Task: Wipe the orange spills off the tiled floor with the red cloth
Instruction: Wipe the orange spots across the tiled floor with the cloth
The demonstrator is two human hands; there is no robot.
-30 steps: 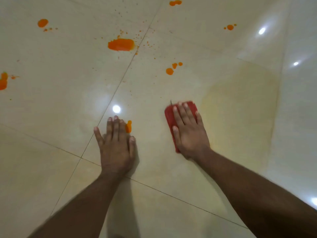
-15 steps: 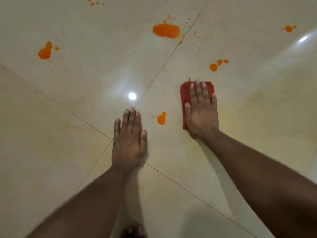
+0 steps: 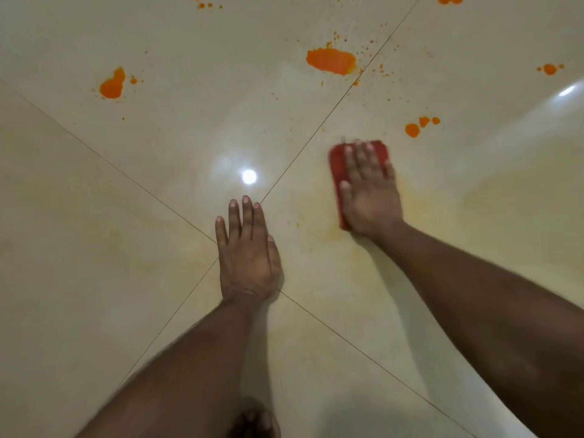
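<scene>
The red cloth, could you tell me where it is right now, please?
In the head view the red cloth lies flat on the tiled floor right of centre, under the right hand, just below the three small orange drops.

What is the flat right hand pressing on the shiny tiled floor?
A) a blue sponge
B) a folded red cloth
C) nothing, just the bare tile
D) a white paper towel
B: the right hand lies flat, fingers straight, on the folded red cloth, whose edges show around it.

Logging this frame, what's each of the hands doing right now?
Left hand: open, flat on the tiled floor.
Right hand: open, pressing the red cloth.
</scene>
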